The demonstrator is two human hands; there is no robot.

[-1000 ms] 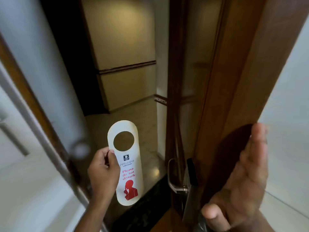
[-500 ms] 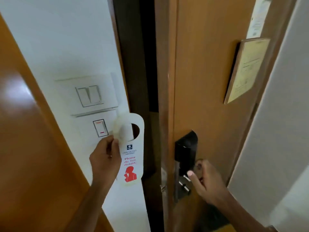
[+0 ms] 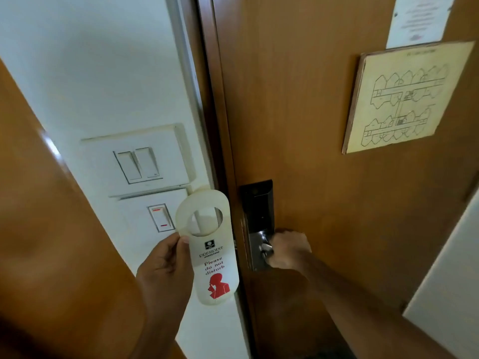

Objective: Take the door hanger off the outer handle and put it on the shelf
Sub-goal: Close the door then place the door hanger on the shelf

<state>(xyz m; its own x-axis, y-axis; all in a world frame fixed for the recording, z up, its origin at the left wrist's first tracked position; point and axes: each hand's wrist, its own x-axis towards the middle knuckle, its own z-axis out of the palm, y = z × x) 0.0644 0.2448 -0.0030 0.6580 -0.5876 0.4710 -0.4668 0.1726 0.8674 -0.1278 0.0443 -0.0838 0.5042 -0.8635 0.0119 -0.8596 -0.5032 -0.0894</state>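
Hanger pinched at its left edge by the left hand, upright, off the handle.
Right hand, at 3 o'clock of it, is clenching the lever; the door is sitting against the frame, its edge just right of the hanger; switches are sitting at 11 o'clock.

The left hand holds a door hanger upright in front of the wall, just left of the door and its frame edge. Behind the hanger's upper part sit two wall plates: a double switch plate above, a single switch below it. To the right, the right hand grips the inner door handle, under the lock housing mounted near the door's left edge. Higher on the door, to the right, hangs a floor plan board, with a paper notice above it. A wooden panel fills the near left.
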